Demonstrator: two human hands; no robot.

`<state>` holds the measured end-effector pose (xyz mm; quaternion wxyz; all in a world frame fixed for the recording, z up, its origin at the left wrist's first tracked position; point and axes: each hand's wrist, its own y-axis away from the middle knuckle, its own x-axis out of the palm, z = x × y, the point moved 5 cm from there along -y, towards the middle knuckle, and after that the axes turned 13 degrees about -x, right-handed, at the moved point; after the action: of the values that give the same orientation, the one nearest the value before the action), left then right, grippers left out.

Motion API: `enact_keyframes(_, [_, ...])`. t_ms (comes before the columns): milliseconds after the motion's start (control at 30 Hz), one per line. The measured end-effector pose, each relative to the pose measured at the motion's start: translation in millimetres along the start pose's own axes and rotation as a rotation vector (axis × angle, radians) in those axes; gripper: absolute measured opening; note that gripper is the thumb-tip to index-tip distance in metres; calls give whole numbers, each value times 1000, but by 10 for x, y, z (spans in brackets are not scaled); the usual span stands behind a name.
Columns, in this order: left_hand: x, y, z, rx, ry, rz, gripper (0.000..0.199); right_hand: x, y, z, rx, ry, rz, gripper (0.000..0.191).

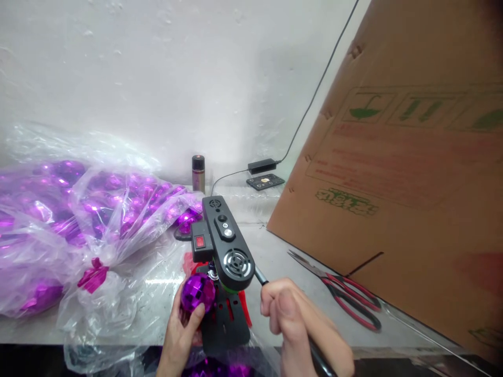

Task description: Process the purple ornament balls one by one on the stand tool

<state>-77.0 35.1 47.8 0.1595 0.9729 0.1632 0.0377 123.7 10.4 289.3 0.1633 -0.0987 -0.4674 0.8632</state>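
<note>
My left hand (177,332) is closed around a shiny purple mirror-faceted ball (197,292). It holds the ball low at the front of a black machine (228,238), which has round grilles and a red rocker switch (200,241) on its side. On the machine's right, my right hand (301,327) grips the lever handle (260,276), whose dark end shows below the fist. Under the ball lies the machine's slotted black base plate (226,335), with red parts beside it. The ball's far side, toward the machine, is partly hidden.
A tied clear plastic bag (118,209) of purple balls fills the left. Scissors (346,293) with red and black handles lie right, beside a large cardboard box (393,157). Behind stand a dark-capped bottle (198,173), a phone (265,181) and a power adapter (262,166) with its cable.
</note>
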Motion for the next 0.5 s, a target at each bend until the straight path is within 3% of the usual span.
enact_keyframes(100, [-22,-9,-3,-17,44,26,107,14,-5,4,-59,2,62,43])
enact_keyframes(167, [-3,5,-6,9,21,6,107,20,11,11,11,35,-5,45])
enact_keyframes(267, [87,72,-23,83,-82,-41,99,58,38,58,110,52,-101,50])
enact_keyframes(500, [283,199,-42,314,-294,-94,80,77,3,82,170,-20,-92,54])
